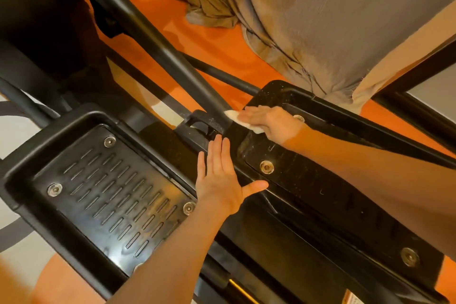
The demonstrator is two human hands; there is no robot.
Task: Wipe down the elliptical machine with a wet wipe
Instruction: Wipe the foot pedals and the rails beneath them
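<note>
The black elliptical machine fills the view, with a slotted left foot pedal (pixel 108 195) and a glossy right foot pedal (pixel 328 195). My right hand (pixel 271 123) lies flat on the front end of the right pedal, pressing a white wet wipe (pixel 235 117) onto it beside the black pedal arm tube (pixel 153 39). My left hand (pixel 220 177) is open, fingers spread, resting on the inner rim of the right pedal near a silver bolt (pixel 266 166). It holds nothing.
A grey-beige curtain (pixel 320 12) hangs down to the orange floor (pixel 197 32) behind the machine. A thin black crossbar (pixel 222 74) runs under the tube. A dark window frame (pixel 419 71) stands at the right. Pale floor (pixel 14 131) shows at left.
</note>
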